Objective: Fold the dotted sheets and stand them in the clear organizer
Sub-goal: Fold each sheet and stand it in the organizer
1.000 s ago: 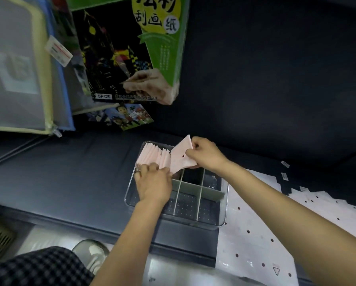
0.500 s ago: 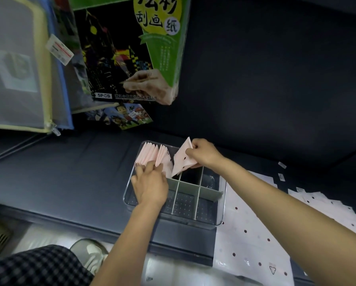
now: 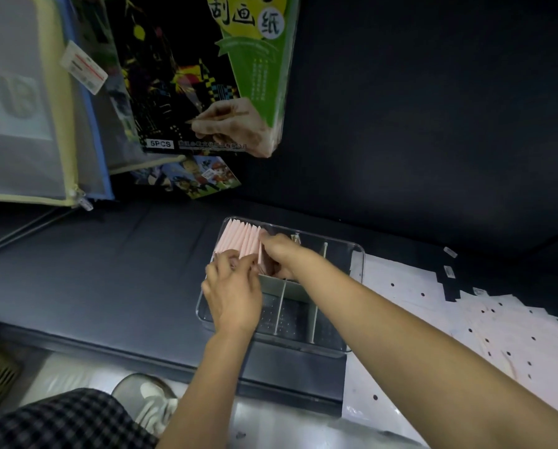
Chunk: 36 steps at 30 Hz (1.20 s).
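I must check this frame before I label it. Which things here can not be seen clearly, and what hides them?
All in the head view:
- Right hand: its fingertips are down in the clear organizer, behind the folded pink sheets; its grip is unclear.
- Newest sheet: hidden by both hands.
- Left hand: blurred fingers.
- Flat dotted sheets: cut off by the right edge and covered by the right forearm.

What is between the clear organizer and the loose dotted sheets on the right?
Nothing. In the head view the dotted sheets begin right at the clear organizer's right wall.

Dim overall, the dark upper right nearly featureless; brightest along the lower edge. Wide-angle bending at frame edges; both hands slightly motion-blurred.
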### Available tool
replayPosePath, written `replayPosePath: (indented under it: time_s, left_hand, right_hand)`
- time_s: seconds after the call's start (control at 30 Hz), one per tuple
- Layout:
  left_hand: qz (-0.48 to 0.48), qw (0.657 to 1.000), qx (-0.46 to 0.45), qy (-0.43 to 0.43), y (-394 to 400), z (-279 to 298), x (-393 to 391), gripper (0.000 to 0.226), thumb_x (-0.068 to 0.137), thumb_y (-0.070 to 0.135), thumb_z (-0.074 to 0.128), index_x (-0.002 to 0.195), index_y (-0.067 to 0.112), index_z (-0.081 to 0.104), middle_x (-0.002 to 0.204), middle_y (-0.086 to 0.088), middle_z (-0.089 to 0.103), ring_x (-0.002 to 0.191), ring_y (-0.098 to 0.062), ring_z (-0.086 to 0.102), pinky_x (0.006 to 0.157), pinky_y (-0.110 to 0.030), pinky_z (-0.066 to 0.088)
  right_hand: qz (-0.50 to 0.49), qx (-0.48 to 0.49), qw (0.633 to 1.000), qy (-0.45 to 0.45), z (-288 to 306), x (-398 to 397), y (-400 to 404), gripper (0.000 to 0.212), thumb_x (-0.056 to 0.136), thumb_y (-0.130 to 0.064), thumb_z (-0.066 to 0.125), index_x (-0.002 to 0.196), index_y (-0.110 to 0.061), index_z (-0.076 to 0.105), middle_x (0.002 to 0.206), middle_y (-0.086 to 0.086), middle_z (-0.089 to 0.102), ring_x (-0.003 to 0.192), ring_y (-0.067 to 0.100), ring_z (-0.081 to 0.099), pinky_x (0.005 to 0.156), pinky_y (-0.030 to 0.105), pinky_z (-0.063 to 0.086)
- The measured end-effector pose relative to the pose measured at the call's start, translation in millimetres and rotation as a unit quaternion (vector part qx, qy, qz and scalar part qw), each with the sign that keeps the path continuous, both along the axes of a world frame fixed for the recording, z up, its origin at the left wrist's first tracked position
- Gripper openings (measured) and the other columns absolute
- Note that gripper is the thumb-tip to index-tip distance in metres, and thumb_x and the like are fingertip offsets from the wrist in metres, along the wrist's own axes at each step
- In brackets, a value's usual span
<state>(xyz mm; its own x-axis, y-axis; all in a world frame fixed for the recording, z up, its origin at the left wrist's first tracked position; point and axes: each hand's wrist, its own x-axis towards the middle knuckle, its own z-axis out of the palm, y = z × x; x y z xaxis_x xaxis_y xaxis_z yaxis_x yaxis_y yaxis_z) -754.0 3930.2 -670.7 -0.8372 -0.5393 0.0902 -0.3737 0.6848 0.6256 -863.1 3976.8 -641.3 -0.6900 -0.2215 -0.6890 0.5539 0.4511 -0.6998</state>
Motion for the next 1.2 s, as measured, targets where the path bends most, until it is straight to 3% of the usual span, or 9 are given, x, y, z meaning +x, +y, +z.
replayPosePath:
  time_s: [0.07, 0.23, 0.47, 0.6, 0.7, 0.87, 0.97, 1.1, 1.2]
  left_hand:
    - [0.022, 0.999, 0.007, 0.031, 0, -2, 3, 0.025, 0.092, 0.015, 0.056, 0.115, 0.019, 0.065, 0.132, -0.007, 0.043, 0.116, -0.027, 0.035, 0.092, -0.042, 0.031]
    - [0.006, 0.998, -0.003, 0.065, -2, -6, 6, 0.03, 0.087, 0.012, 0.062, 0.114, 0.025, 0.066, 0.139, -0.008, 0.041, 0.124, -0.03, 0.034, 0.097, -0.048, 0.033]
    - [-0.011, 0.998, -0.065, 0.004, -8, -18, 6, 0.031, 0.088, 0.02, 0.062, 0.12, 0.021, 0.063, 0.147, -0.007, 0.033, 0.129, -0.031, 0.026, 0.104, -0.051, 0.026]
    - [-0.023, 0.996, -0.082, -0.025, -1, -8, 2, 0.033, 0.088, 0.02, 0.061, 0.12, 0.021, 0.062, 0.149, -0.01, 0.029, 0.133, -0.034, 0.023, 0.105, -0.052, 0.021]
    - [-0.032, 0.995, -0.098, 0.0, 18, 7, 3, 0.03, 0.083, 0.011, 0.064, 0.113, 0.019, 0.066, 0.144, -0.015, 0.036, 0.13, -0.038, 0.028, 0.103, -0.055, 0.021]
    - [-0.189, 0.966, -0.131, 0.118, 72, 24, 17, 0.029, 0.08, -0.002, 0.066, 0.106, 0.009, 0.069, 0.127, -0.018, 0.055, 0.117, -0.039, 0.048, 0.091, -0.054, 0.041]
    - [-0.356, 0.916, -0.127, 0.134, 114, 17, 36, 0.027, 0.076, -0.006, 0.069, 0.1, 0.007, 0.071, 0.108, -0.012, 0.065, 0.096, -0.033, 0.061, 0.076, -0.045, 0.054]
    - [-0.505, 0.859, -0.066, -0.046, 152, -20, 68, 0.032, 0.095, 0.018, 0.052, 0.127, 0.018, 0.057, 0.13, 0.001, 0.055, 0.12, -0.018, 0.049, 0.095, -0.032, 0.045]
    - [-0.511, 0.843, -0.066, -0.154, 151, -51, 88, 0.051, 0.096, 0.035, 0.051, 0.144, 0.026, 0.036, 0.153, 0.01, 0.029, 0.14, -0.007, 0.024, 0.113, -0.024, 0.024]
  right_hand:
    - [-0.019, 0.004, 1.0, 0.002, -7, -1, -4, 0.048, 0.102, -0.038, 0.027, 0.13, -0.003, 0.046, 0.121, 0.016, 0.058, 0.105, 0.03, 0.059, 0.095, 0.041, 0.049]
    - [-0.008, -0.077, 0.997, -0.017, -3, 1, -5, 0.04, 0.102, -0.034, 0.034, 0.123, -0.002, 0.048, 0.087, 0.009, 0.057, 0.072, 0.02, 0.058, 0.061, 0.03, 0.052]
    - [0.043, -0.07, 0.997, 0.003, 2, 4, 4, 0.036, 0.101, -0.035, 0.039, 0.11, -0.004, 0.056, 0.076, 0.005, 0.057, 0.07, 0.016, 0.056, 0.066, 0.025, 0.05]
    - [0.089, -0.03, 0.985, 0.144, 16, 16, 36, 0.018, 0.098, -0.022, 0.046, 0.084, -0.016, 0.056, 0.09, 0.008, 0.064, 0.082, 0.017, 0.063, 0.078, 0.031, 0.055]
    - [0.097, -0.031, 0.961, 0.258, 21, 35, 101, 0.01, 0.093, -0.019, 0.054, 0.084, -0.022, 0.058, 0.1, 0.002, 0.064, 0.099, 0.02, 0.063, 0.087, 0.032, 0.054]
    - [0.132, 0.063, 0.944, 0.297, -4, 82, 248, 0.008, 0.091, -0.019, 0.061, 0.098, -0.018, 0.06, 0.1, -0.006, 0.063, 0.098, 0.01, 0.06, 0.085, 0.014, 0.046]
    - [0.186, 0.138, 0.928, 0.292, -33, 121, 324, 0.015, 0.09, -0.023, 0.063, 0.103, -0.021, 0.057, 0.109, -0.007, 0.061, 0.105, 0.008, 0.056, 0.092, 0.019, 0.044]
    - [0.318, 0.238, 0.861, 0.318, -70, 165, 387, 0.051, 0.086, -0.041, 0.063, 0.131, -0.027, 0.044, 0.139, -0.024, 0.03, 0.127, -0.005, 0.028, 0.098, 0.011, 0.027]
    - [0.314, 0.231, 0.84, 0.378, -86, 179, 404, 0.047, 0.085, -0.037, 0.066, 0.126, -0.02, 0.051, 0.145, -0.02, 0.025, 0.135, -0.001, 0.025, 0.106, 0.011, 0.022]
